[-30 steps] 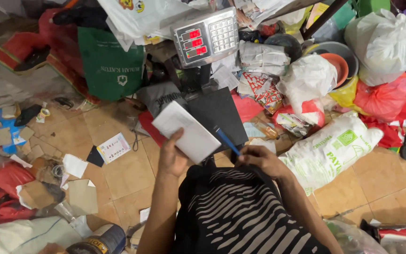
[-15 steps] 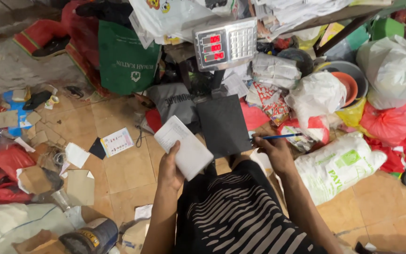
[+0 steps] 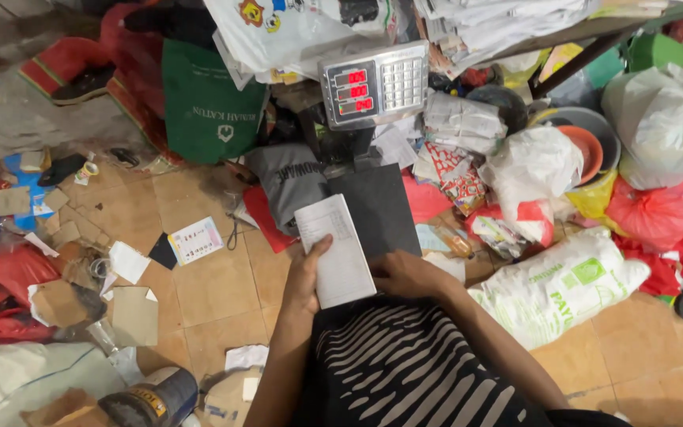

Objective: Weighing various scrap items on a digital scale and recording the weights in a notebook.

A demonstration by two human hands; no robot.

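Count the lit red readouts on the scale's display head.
3, stacked on the left half of the digital scale's display head: top, middle, bottom. The keypad sits to their right. None looks hidden.

The right hand (image 3: 405,275) lay partly behind the white notebook (image 3: 335,251), so its fingertips and whatever it held could not be seen. The left hand (image 3: 307,277) covered the notebook's lower left corner, and the writing on the page was too small to read. The scale's black platform (image 3: 377,207) was half hidden by the notebook. The red digits on the scale display (image 3: 375,84) were too blurred to tell
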